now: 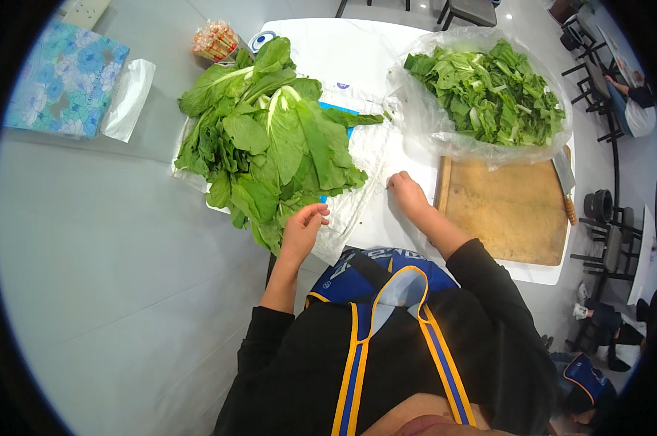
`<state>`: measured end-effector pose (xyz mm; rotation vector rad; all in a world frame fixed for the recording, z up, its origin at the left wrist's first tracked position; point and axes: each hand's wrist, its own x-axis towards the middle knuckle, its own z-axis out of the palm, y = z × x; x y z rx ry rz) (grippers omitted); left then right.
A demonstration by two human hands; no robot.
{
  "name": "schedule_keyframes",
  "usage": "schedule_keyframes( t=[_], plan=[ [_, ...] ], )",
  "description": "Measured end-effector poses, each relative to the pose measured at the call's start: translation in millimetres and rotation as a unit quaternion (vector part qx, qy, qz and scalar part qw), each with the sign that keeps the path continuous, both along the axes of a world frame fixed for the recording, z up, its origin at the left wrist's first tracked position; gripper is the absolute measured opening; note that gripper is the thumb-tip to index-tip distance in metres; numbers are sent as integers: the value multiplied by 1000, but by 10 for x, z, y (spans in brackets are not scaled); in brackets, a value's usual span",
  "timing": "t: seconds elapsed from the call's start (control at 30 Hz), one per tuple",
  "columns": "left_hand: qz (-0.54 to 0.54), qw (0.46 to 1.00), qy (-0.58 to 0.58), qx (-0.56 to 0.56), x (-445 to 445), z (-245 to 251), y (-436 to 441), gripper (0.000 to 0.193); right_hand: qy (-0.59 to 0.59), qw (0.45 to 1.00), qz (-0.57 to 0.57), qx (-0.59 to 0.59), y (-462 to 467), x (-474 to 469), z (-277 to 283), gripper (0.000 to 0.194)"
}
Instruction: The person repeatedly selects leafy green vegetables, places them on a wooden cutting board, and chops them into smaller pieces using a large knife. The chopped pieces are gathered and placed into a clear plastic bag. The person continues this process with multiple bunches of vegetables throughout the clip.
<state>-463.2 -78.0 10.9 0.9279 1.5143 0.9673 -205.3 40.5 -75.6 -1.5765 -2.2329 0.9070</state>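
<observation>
A big pile of whole leafy greens [274,136] lies on a white woven sack [361,201] at the table's left side. My left hand [301,229] is at the pile's near edge, its fingers loosely curled and nothing visible in them. My right hand [410,196] is low over the white tabletop, just right of the sack. Its fingertips are drawn together by a tiny dark speck; whether they pinch it is unclear. Beyond that hand, a clear plastic bag [421,120] spreads around cut greens [486,92].
A wooden cutting board [503,212] lies at right, with a wooden-handled cleaver [565,177] along its right edge. Behind the pile stands a container of wrapped straws [217,43]. A floral tissue box [67,82] is on the left wall. Chairs [467,12] and people are farther off.
</observation>
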Motion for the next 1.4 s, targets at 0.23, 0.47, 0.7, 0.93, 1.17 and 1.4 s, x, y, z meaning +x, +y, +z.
schedule_keyframes(
  t=[0.23,0.47,0.7,0.93,1.17,1.4],
  plan=[
    [-36,999,22,-11,408,52,196,25,252,929,-147,-227,-68,581,266,5],
    [-74,903,386,171,1023,-223,1891,21,369,875,-147,-276,-504,1290,733,6],
    [-145,794,588,51,1280,-703,2709,23,396,836,-270,-267,-1299,1852,835,3],
    [-165,786,587,102,1195,-886,2714,14,432,790,-335,-279,-1401,1892,822,6],
    [-206,943,209,156,1572,-354,1971,16,522,725,-311,-326,-1073,1775,1030,9],
    [-267,945,-177,-65,2748,279,906,16,591,725,-240,-259,-756,1843,1131,11]
  ],
)
